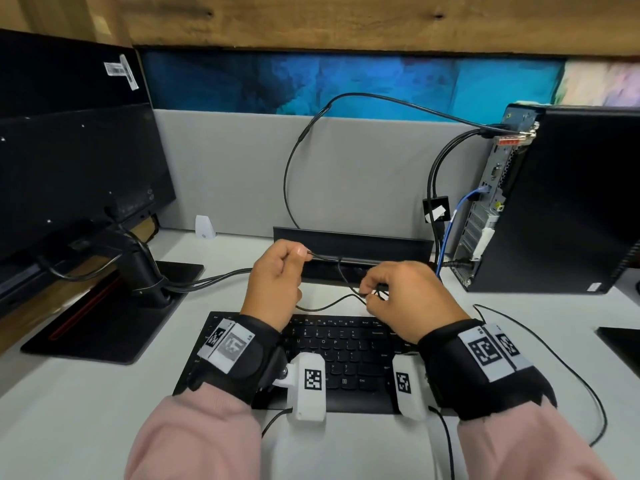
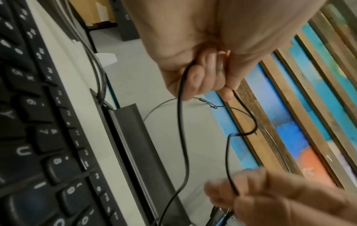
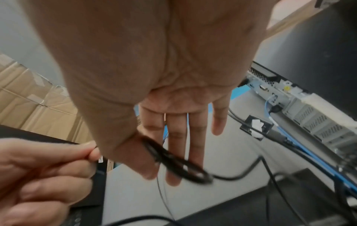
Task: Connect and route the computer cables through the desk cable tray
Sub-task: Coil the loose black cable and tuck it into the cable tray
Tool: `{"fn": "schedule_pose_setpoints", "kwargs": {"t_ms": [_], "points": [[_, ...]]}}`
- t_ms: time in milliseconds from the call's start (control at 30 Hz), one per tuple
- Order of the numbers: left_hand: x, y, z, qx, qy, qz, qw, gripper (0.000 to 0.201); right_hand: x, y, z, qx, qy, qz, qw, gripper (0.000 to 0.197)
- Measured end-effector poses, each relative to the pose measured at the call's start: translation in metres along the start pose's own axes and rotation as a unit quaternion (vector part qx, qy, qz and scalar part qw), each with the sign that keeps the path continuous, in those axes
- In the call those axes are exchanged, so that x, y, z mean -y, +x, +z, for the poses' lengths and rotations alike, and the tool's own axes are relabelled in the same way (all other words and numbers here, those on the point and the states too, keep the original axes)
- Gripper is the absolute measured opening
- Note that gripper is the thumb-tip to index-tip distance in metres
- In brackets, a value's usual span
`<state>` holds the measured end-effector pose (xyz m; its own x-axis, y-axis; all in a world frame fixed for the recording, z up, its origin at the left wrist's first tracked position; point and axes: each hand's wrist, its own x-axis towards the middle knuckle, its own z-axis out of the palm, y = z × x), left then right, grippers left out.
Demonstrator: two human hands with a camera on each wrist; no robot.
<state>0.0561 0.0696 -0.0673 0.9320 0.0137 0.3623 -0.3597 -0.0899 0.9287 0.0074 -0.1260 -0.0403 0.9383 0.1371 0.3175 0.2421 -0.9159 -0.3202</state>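
A thin black cable hangs slack between both hands above the keyboard's far edge. My left hand pinches it between thumb and fingers just in front of the black cable tray. In the left wrist view the cable drops from the left hand and loops over to the right hand. My right hand pinches a small bunch of the same cable. In the right wrist view the thumb of the right hand holds the blurred cable loops against the fingers.
A black keyboard lies under my wrists. The computer tower stands at the right with black cables and a blue cable plugged into its back. The monitor and its stand sit at the left. A grey partition closes the desk's back.
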Motion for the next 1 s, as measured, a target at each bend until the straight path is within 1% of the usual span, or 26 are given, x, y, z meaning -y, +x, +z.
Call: {"fn": "schedule_pose_setpoints", "kwargs": {"t_ms": [33, 67, 133, 200, 267, 300, 367, 400, 433, 533, 600, 633, 667, 700, 733, 800, 867, 933, 1000], "points": [[-0.002, -0.002, 0.002, 0.027, -0.008, 0.011, 1.000, 0.024, 0.002, -0.001, 0.004, 0.007, 0.014, 0.014, 1.000, 0.014], [-0.004, -0.005, 0.005, 0.057, -0.007, 0.026, 0.998, 0.023, 0.005, -0.001, 0.007, 0.013, 0.038, 0.026, 0.999, 0.020], [-0.008, -0.010, 0.009, 0.105, 0.015, 0.058, 0.993, 0.020, 0.012, 0.000, 0.012, 0.016, 0.107, 0.042, 0.993, 0.039], [-0.010, -0.012, 0.011, 0.132, 0.051, 0.081, 0.987, 0.019, 0.016, 0.001, 0.014, -0.009, 0.166, 0.038, 0.985, 0.049], [-0.010, -0.013, 0.011, 0.140, 0.079, 0.094, 0.983, 0.018, 0.016, 0.002, 0.015, -0.055, 0.210, 0.015, 0.976, 0.050], [-0.009, -0.013, 0.010, 0.135, 0.088, 0.100, 0.982, 0.018, 0.015, 0.002, 0.015, -0.067, 0.251, 0.005, 0.966, 0.051], [-0.005, -0.010, 0.009, 0.120, 0.096, 0.104, 0.983, 0.017, 0.016, 0.002, 0.010, -0.056, 0.351, -0.003, 0.935, 0.055], [-0.003, -0.010, 0.008, 0.114, 0.097, 0.101, 0.984, 0.016, 0.015, 0.002, 0.008, -0.050, 0.377, -0.002, 0.925, 0.054], [-0.002, -0.010, 0.008, 0.110, 0.096, 0.100, 0.984, 0.016, 0.014, 0.002, 0.006, -0.045, 0.385, -0.005, 0.922, 0.051], [0.000, -0.011, 0.010, 0.098, 0.087, 0.117, 0.984, 0.015, 0.015, 0.000, 0.003, -0.012, 0.373, 0.004, 0.928, 0.033], [-0.001, -0.011, 0.010, 0.084, 0.083, 0.122, 0.985, 0.014, 0.019, -0.001, 0.004, 0.005, 0.374, 0.026, 0.927, 0.015], [-0.001, -0.010, 0.009, 0.077, 0.083, 0.121, 0.986, 0.014, 0.020, -0.001, 0.004, 0.008, 0.360, 0.035, 0.932, 0.005], [-0.003, -0.009, 0.007, 0.072, 0.084, 0.117, 0.987, 0.013, 0.019, -0.001, 0.002, 0.002, 0.324, 0.037, 0.945, 0.008], [-0.004, -0.008, 0.005, 0.072, 0.082, 0.106, 0.988, 0.013, 0.018, -0.001, -0.001, -0.011, 0.290, 0.039, 0.956, 0.016], [-0.006, -0.008, 0.002, 0.080, 0.077, 0.089, 0.990, 0.013, 0.015, 0.000, -0.006, -0.038, 0.272, 0.042, 0.961, 0.020], [-0.008, -0.009, 0.000, 0.113, 0.069, 0.047, 0.990, 0.019, 0.007, 0.001, -0.017, -0.115, 0.292, 0.053, 0.948, 0.020], [-0.008, -0.011, 0.001, 0.139, 0.062, 0.023, 0.988, 0.029, 0.001, 0.001, -0.024, -0.169, 0.319, 0.057, 0.931, 0.017], [-0.007, -0.011, 0.003, 0.146, 0.066, 0.016, 0.987, 0.033, 0.000, 0.001, -0.023, -0.182, 0.330, 0.056, 0.925, 0.015], [-0.005, -0.011, 0.002, 0.151, 0.069, 0.010, 0.986, 0.036, -0.002, 0.002, -0.019, -0.171, 0.334, 0.057, 0.925, 0.014]]}}
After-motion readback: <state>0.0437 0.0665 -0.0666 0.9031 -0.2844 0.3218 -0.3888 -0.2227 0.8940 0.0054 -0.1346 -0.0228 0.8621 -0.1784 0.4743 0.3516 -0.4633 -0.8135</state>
